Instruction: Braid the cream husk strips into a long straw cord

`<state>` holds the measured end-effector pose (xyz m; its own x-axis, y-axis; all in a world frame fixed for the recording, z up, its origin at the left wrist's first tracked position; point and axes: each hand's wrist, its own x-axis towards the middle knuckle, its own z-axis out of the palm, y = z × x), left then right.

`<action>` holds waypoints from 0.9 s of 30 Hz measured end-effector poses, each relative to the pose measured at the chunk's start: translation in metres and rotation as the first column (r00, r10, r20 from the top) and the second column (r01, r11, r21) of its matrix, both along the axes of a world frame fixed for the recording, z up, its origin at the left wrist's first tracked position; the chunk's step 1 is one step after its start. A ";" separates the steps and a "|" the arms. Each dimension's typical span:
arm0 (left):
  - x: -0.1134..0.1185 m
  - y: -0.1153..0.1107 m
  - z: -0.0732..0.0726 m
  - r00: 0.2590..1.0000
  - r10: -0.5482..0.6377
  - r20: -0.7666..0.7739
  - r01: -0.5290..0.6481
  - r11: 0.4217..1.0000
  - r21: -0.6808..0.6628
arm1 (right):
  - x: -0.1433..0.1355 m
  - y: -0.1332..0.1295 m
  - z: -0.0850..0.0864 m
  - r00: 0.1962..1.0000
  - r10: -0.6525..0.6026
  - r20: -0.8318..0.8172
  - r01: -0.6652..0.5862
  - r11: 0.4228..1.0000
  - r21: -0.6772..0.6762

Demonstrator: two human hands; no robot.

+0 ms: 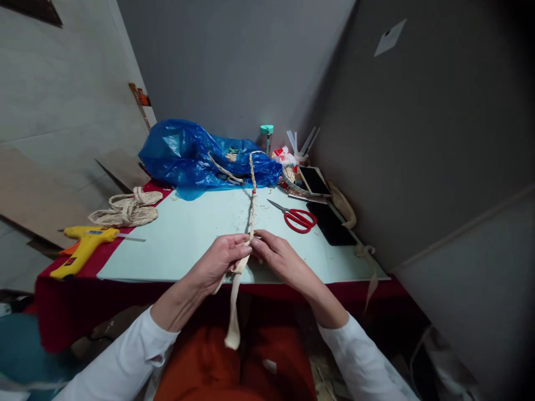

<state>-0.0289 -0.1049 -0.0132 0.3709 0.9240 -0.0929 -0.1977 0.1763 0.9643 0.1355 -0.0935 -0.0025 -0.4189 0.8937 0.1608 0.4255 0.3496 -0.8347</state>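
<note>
A braided cord of pale plant fibre (pixel 252 209) runs from the blue plastic bag (pixel 179 153) towards me over the white tabletop. At its near end my left hand (pixel 223 256) is closed, pinching the braid with thumb and fingers. My right hand (pixel 278 256) meets it there, its fingers also closed on the braid. Loose flat strands (pixel 234 312) hang from between the hands past the table's front edge. A small red mark sits partway along the braid. Red-handled scissors (pixel 300 220) lie open to the right, apart from my hands.
A yellow glue gun (pixel 86 248) and a pair of woven sandals (pixel 129 209) lie at the left edge. At the right are a black tablet-like slab (pixel 332 223), a phone (pixel 314 181) and a fibre strip (pixel 370 267). A jar with a green lid (pixel 266 136) stands behind.
</note>
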 end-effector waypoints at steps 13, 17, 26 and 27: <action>-0.004 -0.008 0.002 0.930 0.065 -0.361 -0.007 0.987 0.159 | -0.003 0.010 -0.018 0.954 0.081 -0.290 -0.168 0.942 -0.292; -0.012 -0.020 0.018 0.711 0.254 -0.656 0.016 0.926 0.376 | -0.007 0.003 -0.023 0.974 -0.051 -0.220 0.007 0.981 -0.194; 0.018 -0.054 0.015 0.380 0.404 -0.832 0.322 0.786 0.528 | -0.004 0.003 -0.015 0.877 -0.074 -0.475 -0.112 0.929 -0.352; 0.021 -0.055 0.013 0.355 0.405 -0.843 0.367 0.768 0.524 | -0.001 0.004 -0.014 0.860 -0.073 -0.505 -0.159 0.902 -0.401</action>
<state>-0.0078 -0.1599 -0.0003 0.3915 0.9062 0.1600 0.8233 -0.4226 0.3790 0.1346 -0.0899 -0.0170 -0.4240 0.9053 -0.0243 -0.0943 -0.0708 -0.9930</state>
